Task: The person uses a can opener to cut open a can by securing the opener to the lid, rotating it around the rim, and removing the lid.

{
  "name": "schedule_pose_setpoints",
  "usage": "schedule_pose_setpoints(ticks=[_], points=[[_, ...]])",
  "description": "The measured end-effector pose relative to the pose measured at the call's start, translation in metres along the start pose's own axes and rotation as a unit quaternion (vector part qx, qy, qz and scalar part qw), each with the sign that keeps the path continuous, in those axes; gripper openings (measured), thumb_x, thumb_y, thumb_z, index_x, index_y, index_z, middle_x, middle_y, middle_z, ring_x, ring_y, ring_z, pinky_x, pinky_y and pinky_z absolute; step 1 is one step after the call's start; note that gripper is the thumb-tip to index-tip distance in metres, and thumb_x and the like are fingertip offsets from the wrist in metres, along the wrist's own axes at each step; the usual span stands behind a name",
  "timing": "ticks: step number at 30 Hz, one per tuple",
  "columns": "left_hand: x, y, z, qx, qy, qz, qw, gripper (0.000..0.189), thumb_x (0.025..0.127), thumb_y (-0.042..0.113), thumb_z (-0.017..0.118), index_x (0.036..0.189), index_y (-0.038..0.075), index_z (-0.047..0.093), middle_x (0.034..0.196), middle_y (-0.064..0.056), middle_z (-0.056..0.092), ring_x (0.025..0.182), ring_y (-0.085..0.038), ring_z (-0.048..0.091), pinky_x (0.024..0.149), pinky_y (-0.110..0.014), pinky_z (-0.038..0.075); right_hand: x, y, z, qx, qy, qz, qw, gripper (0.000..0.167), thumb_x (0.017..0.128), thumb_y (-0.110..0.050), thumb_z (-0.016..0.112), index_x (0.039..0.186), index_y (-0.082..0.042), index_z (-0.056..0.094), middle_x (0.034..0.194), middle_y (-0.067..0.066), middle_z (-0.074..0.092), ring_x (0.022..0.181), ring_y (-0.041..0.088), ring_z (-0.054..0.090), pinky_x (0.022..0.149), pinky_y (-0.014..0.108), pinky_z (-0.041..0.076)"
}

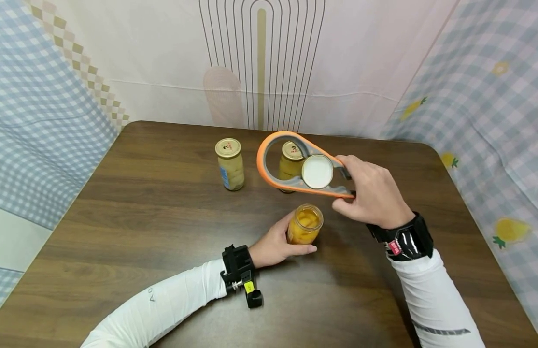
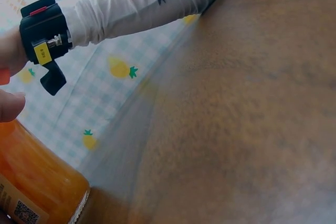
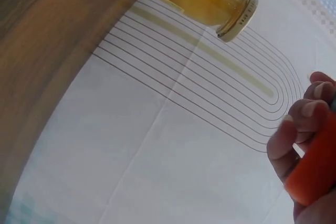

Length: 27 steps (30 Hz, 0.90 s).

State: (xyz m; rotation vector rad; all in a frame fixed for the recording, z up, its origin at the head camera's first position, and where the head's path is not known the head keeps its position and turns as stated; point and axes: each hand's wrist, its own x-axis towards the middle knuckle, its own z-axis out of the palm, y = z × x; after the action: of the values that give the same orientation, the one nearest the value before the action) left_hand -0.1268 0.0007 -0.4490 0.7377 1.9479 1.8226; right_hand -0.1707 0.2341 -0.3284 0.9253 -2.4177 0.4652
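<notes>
An open glass jar (image 1: 301, 236) of yellow fruit pieces in liquid stands upright on the table, gripped around its side by my left hand (image 1: 273, 244). In the left wrist view the jar (image 2: 44, 177) shows a label with a square code. My right hand (image 1: 377, 193) holds an orange and grey jar opener (image 1: 262, 166) by its handle ends, above and beyond the jar. Caught between the opener's arms is a round lid (image 1: 318, 171), its white underside facing me. The right wrist view shows curled fingers (image 3: 283, 142) around the orange handle (image 3: 312, 169).
Two lidded jars stand at the back of the brown wooden table (image 1: 164, 217). One jar (image 1: 231, 169) is left of the opener; the other jar (image 1: 288, 168) is partly hidden behind it. A white patterned cloth (image 1: 164, 63) hangs behind, with checked cloths at both sides.
</notes>
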Motion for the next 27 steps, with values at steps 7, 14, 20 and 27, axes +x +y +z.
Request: schedule_pose_setpoints(ticks=[7,14,20,27], points=[[0.001,-0.001,0.0,-0.004,0.0,0.001,1.0,0.071,0.087,0.01,0.079,0.147,0.021,0.042,0.136,-0.005,0.059,0.123,-0.013,0.058,0.11,-0.03,0.046,-0.008,0.001,-0.001,0.008,-0.027,0.036,0.999,0.075,0.065,-0.019,0.067,0.135,0.002,0.052,0.094,0.011,0.067,0.073,0.02,0.061,0.062,0.039,0.05],[0.001,0.0,0.001,-0.014,0.002,0.004,0.9999,0.072,0.086,0.007,0.08,0.146,0.02,0.044,0.137,-0.005,0.059,0.124,-0.014,0.058,0.111,-0.031,0.045,-0.014,0.004,-0.005,-0.032,-0.054,0.064,0.996,0.073,0.065,-0.023,0.081,0.126,0.001,0.05,0.071,0.008,0.062,0.055,0.019,0.055,0.049,0.041,0.046],[0.001,0.0,0.002,-0.016,0.003,0.002,0.9999,0.073,0.086,0.008,0.081,0.147,0.02,0.043,0.138,-0.005,0.059,0.125,-0.014,0.057,0.112,-0.031,0.045,-0.018,0.009,-0.013,-0.045,-0.087,0.092,0.9909,0.069,0.066,-0.022,0.086,0.121,-0.002,0.051,0.076,0.006,0.062,0.058,0.018,0.056,0.05,0.039,0.045],[0.001,0.0,0.002,-0.02,0.003,0.003,0.9998,0.074,0.086,0.005,0.08,0.147,0.02,0.043,0.138,-0.006,0.058,0.124,-0.016,0.057,0.111,-0.031,0.045,-0.023,0.013,-0.016,-0.037,-0.109,0.107,0.9876,0.061,0.068,-0.02,0.082,0.12,-0.003,0.055,0.078,0.003,0.058,0.061,0.015,0.052,0.053,0.034,0.043]])
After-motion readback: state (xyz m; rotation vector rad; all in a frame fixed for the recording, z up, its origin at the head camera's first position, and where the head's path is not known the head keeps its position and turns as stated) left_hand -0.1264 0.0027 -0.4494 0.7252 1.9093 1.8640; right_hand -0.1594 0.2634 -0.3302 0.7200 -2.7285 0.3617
